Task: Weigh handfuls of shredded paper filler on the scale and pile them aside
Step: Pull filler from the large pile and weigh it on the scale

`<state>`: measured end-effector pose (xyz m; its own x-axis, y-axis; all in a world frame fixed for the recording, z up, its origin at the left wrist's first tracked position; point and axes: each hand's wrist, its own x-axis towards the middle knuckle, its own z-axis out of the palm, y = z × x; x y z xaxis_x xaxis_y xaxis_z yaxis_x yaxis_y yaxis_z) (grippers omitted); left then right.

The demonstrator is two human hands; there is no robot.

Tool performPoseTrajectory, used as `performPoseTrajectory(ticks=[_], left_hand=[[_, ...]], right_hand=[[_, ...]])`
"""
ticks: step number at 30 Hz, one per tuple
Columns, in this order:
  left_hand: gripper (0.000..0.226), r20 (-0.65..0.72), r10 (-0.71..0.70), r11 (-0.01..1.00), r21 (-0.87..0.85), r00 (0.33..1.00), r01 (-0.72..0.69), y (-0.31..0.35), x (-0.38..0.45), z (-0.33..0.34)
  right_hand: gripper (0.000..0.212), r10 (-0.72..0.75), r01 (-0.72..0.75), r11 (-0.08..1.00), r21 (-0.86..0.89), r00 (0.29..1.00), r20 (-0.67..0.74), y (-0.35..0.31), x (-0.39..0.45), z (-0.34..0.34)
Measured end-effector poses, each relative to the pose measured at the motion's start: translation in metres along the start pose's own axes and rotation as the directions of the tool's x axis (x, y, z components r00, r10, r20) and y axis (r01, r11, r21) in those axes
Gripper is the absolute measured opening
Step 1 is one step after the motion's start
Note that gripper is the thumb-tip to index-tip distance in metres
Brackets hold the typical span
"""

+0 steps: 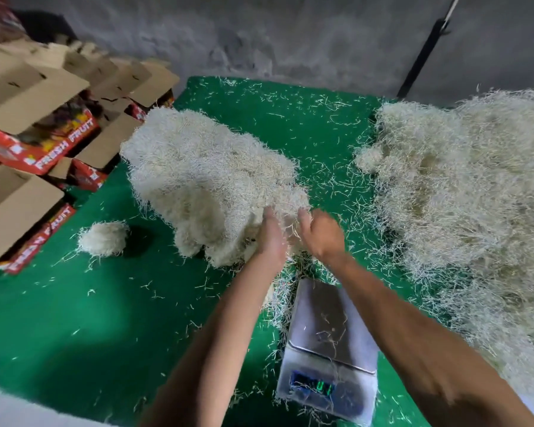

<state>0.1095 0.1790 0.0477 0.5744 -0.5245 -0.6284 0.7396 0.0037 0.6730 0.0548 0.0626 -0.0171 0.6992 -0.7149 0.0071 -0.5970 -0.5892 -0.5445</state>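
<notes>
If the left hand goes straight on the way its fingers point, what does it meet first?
The left hand points away from the person, into the near edge of the middle filler pile. Its fingertips look already at or in that pile, so it would probably meet more filler first; depth is unclear.

Rough grey wall (259,35) behind green mat (90,318) (fruit cartons (37,124) stacked left)

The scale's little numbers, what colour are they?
Green, glowing on the dark display at the front of the scale. The head view shows it.
</notes>
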Motion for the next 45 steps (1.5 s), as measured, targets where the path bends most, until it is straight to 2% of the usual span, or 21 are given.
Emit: performPoseTrajectory(ticks=[2, 4, 5, 7, 9, 13, 16, 18, 22, 25, 28, 29, 31, 34, 35, 37, 39, 40, 42, 43, 45], left_hand=[[0.063, -0.046, 0.088, 0.995, -0.046, 0.995, -0.09, 0.005, 0.012, -0.023], [0.064, -0.027, 0.085, 0.991, -0.105, 0.996, -0.087, 0.005, 0.019, -0.047], [0.06, -0.037, 0.067, 0.991, -0.118, 0.997, -0.071, 0.001, 0.021, -0.056], [0.054, -0.04, 0.036, 0.991, -0.13, 0.999, -0.041, -0.013, 0.022, -0.064], [0.065, -0.009, 0.018, 0.99, -0.138, 1.0, -0.019, -0.027, 0.021, -0.056], [0.07, 0.094, -0.02, 0.995, -0.095, 0.995, 0.029, -0.053, 0.023, -0.014], [0.065, 0.15, -0.022, 0.998, -0.061, 0.988, 0.031, -0.075, 0.035, 0.023], [0.062, 0.171, -0.032, 0.998, -0.051, 0.985, 0.041, -0.087, 0.046, 0.049], [0.064, 0.189, -0.134, 0.99, -0.024, 0.973, 0.142, -0.115, 0.068, 0.093], [0.064, 0.212, -0.21, 0.978, 0.048, 0.955, 0.204, -0.134, 0.084, 0.118], [0.06, 0.227, -0.342, 0.929, 0.226, 0.912, 0.292, -0.151, 0.095, 0.136], [0.06, 0.233, -0.388, 0.901, 0.298, 0.892, 0.314, -0.157, 0.096, 0.142], [0.064, 0.23, -0.457, 0.847, 0.406, 0.859, 0.342, -0.164, 0.101, 0.155], [0.061, 0.243, -0.523, 0.817, 0.416, 0.817, 0.399, -0.164, 0.107, 0.169], [0.051, 0.25, -0.501, 0.821, 0.44, 0.829, 0.364, -0.161, 0.111, 0.172], [0.037, 0.217, -0.366, 0.846, 0.482, 0.905, 0.227, -0.153, 0.115, 0.174], [0.048, 0.138, -0.2, 0.832, 0.547, 0.97, 0.094, -0.144, 0.116, 0.17], [0.055, 0.158, -0.15, 0.791, 0.612, 0.976, 0.022, -0.139, 0.111, 0.167], [0.073, 0.308, -0.191, 0.691, 0.717, 0.932, -0.096, -0.135, 0.092, 0.163], [0.083, 0.353, -0.243, 0.664, 0.74, 0.904, -0.111, -0.132, 0.079, 0.161], [0.102, 0.322, -0.338, 0.698, 0.716, 0.884, 0.007, -0.126, 0.063, 0.158]], right_hand=[[0.069, -0.018, 0.004, 0.988, 0.156, 0.996, 0.091, -0.015, 0.016, -0.002], [0.059, -0.054, 0.017, 0.9, 0.436, 0.996, 0.073, -0.04, 0.03, -0.009], [0.051, -0.048, 0.009, 0.854, 0.52, 0.997, 0.061, -0.05, 0.035, -0.015], [0.051, -0.036, -0.015, 0.82, 0.572, 0.996, 0.079, -0.054, 0.036, -0.022], [0.065, -0.017, -0.033, 0.86, 0.509, 0.996, 0.093, -0.033, 0.022, -0.022], [0.058, 0.054, -0.08, 0.93, 0.359, 0.995, 0.083, 0.031, -0.007, -0.021], [0.058, 0.159, -0.151, 0.972, 0.178, 0.987, -0.028, 0.087, -0.022, -0.032], [0.062, 0.171, -0.168, 0.985, 0.043, 0.983, -0.072, 0.125, -0.032, -0.046], [0.083, 0.241, -0.234, 0.926, -0.295, 0.97, -0.012, 0.19, -0.033, -0.071], [0.083, 0.393, -0.36, 0.854, -0.377, 0.919, 0.014, 0.224, -0.029, -0.07], [0.073, 0.498, -0.483, 0.852, -0.203, 0.867, 0.025, 0.232, -0.032, -0.055], [0.06, 0.509, -0.503, 0.857, -0.109, 0.86, 0.033, 0.23, -0.032, -0.051], [0.027, 0.543, -0.546, 0.815, 0.195, 0.837, 0.075, 0.212, -0.03, -0.054], [0.018, 0.441, -0.441, 0.723, 0.532, 0.887, 0.137, 0.19, -0.04, -0.063], [0.021, 0.422, -0.407, 0.675, 0.615, 0.897, 0.13, 0.188, -0.047, -0.068], [0.029, 0.49, -0.361, 0.548, 0.755, 0.869, 0.059, 0.187, -0.058, -0.084], [0.043, 0.625, -0.333, 0.463, 0.822, 0.78, -0.036, 0.196, -0.057, -0.101], [0.055, 0.671, -0.363, 0.44, 0.821, 0.741, -0.031, 0.2, -0.052, -0.108], [0.083, 0.697, -0.463, 0.352, 0.813, 0.71, 0.102, 0.196, -0.041, -0.122], [0.089, 0.673, -0.483, 0.336, 0.808, 0.724, 0.153, 0.189, -0.035, -0.125], [0.087, 0.622, -0.486, 0.36, 0.796, 0.761, 0.183, 0.167, -0.037, -0.123]])
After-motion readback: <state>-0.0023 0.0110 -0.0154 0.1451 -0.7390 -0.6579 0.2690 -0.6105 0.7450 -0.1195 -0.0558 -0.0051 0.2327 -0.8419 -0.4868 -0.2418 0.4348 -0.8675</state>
